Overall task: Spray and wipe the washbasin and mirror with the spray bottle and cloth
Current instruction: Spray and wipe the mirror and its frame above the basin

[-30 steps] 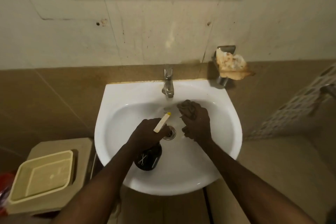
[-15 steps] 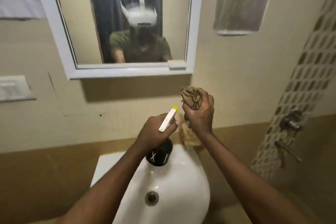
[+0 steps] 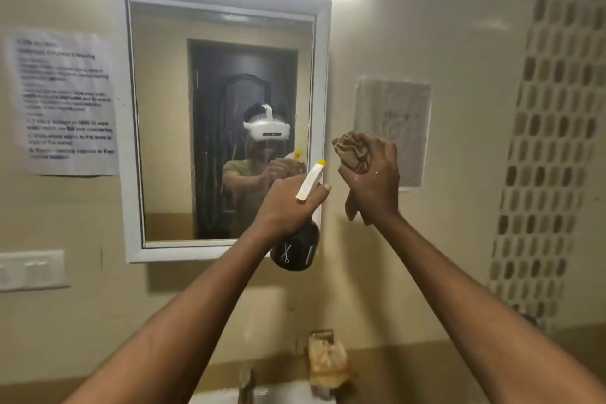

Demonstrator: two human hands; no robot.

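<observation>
Both my hands are up at the mirror's (image 3: 226,114) lower right corner, bare wall to the right of them. My left hand (image 3: 288,206) grips one spray bottle (image 3: 296,251), dark body hanging below the fist, white head slanting up and right, yellow nozzle toward the mirror frame's right edge. My right hand (image 3: 372,180) clutches one bunched cloth (image 3: 352,149), just beside the nozzle. One washbasin (image 3: 278,395) rim peeks at the bottom edge.
</observation>
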